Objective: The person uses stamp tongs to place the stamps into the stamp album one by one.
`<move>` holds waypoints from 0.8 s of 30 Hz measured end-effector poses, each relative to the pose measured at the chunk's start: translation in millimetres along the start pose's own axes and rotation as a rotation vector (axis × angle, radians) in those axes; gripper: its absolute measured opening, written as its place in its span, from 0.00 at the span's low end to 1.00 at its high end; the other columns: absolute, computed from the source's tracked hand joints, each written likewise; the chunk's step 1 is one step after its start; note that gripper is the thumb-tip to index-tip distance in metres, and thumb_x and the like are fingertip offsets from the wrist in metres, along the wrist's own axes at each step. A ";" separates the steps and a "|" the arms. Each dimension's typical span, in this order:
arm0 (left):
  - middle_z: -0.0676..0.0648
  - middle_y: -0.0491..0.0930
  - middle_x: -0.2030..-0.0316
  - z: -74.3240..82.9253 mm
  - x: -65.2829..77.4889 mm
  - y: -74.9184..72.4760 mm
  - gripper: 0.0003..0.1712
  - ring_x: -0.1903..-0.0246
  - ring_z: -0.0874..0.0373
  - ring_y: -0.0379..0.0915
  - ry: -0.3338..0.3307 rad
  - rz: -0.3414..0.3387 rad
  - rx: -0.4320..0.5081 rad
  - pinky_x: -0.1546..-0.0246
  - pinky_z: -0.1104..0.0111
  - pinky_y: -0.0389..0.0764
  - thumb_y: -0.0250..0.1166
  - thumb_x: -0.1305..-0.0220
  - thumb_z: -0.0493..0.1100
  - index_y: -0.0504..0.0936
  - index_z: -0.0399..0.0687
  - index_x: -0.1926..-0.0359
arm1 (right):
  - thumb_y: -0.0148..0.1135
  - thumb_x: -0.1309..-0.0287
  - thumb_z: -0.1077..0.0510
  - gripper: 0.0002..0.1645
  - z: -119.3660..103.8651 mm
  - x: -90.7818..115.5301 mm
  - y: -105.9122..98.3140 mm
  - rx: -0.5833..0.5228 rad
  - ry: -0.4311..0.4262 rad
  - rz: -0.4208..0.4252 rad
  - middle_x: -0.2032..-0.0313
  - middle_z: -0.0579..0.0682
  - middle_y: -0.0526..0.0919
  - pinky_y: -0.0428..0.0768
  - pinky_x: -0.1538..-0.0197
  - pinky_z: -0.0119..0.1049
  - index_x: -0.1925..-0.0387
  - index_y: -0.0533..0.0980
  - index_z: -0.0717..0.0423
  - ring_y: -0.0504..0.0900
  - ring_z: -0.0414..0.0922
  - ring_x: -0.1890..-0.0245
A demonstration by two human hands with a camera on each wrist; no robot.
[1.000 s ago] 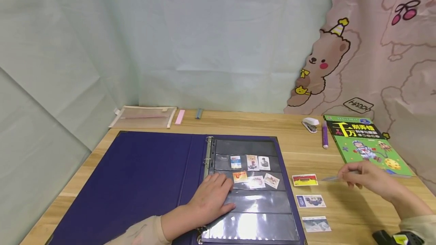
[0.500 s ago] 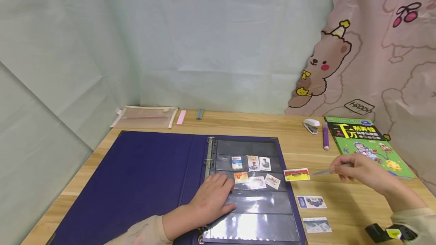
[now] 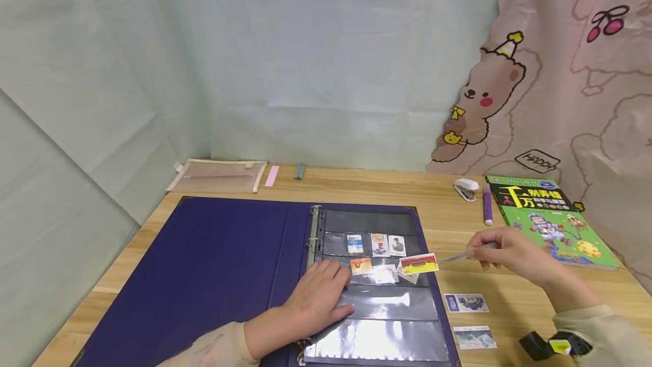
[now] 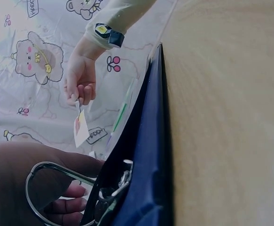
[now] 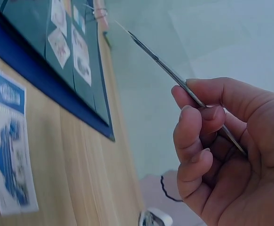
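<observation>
My right hand [image 3: 501, 251] pinches slim metal tweezers [image 5: 167, 68] between thumb and fingers. At their tips a red, yellow and black stamp [image 3: 420, 264] is held by its right edge, over the right side of an album page and overlapping a pale stamp there. The left wrist view shows this stamp [image 4: 81, 129] tilted, its face partly visible. My left hand [image 3: 318, 296] rests flat on the page's left edge beside the metal rings [image 3: 313, 242]. The blue ring-binder stamp album [image 3: 219, 271] lies open. Its black pocket page [image 3: 369, 222] bears several small stamps in the second and third rows.
Right of the album lie a blue-and-white stamp [image 3: 466, 303] and a grey one [image 3: 475, 337]. Farther back are a stapler [image 3: 466, 188], a purple marker [image 3: 487, 205] and a green book [image 3: 555, 222]. A mesh pouch [image 3: 219, 175] and pink strip [image 3: 272, 175] stand behind the album.
My right hand has moved left with the tweezers, lifting the red and yellow stamp from the table and carrying it over the page. My left hand has stayed in place.
</observation>
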State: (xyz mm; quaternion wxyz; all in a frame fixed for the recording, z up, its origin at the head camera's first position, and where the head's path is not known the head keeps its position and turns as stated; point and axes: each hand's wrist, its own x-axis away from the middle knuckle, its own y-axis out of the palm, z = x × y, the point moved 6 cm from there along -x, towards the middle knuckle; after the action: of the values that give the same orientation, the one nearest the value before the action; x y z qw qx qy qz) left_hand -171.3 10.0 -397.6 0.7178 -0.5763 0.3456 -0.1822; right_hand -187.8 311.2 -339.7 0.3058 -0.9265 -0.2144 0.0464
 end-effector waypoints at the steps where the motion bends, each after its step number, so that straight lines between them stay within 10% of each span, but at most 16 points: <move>1: 0.57 0.65 0.71 -0.1 0.2 -0.1 0.22 0.69 0.63 0.60 -0.002 -0.001 0.002 0.64 0.71 0.62 0.66 0.55 0.60 0.68 0.54 0.67 | 0.51 0.40 0.60 0.10 -1.7 -2.4 2.7 -0.007 -0.010 -0.007 0.83 0.45 0.73 0.64 0.81 0.35 0.69 0.74 0.65 0.64 0.45 0.84; 24: 0.59 0.66 0.71 -2.3 -0.2 -2.0 0.20 0.68 0.65 0.59 -0.032 0.012 0.060 0.65 0.72 0.62 0.67 0.55 0.56 0.68 0.55 0.68 | 0.53 0.42 0.61 0.14 -7.5 -53.6 57.4 -0.116 -0.050 -0.100 0.82 0.41 0.71 0.67 0.81 0.35 0.68 0.74 0.73 0.68 0.34 0.82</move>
State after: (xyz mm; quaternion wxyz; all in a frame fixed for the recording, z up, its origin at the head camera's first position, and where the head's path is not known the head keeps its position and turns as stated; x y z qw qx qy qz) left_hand -172.8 8.0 -395.9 0.7411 -0.5554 0.3320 -0.1790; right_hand -213.5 242.9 -369.7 0.2480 -0.9294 -0.2701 0.0415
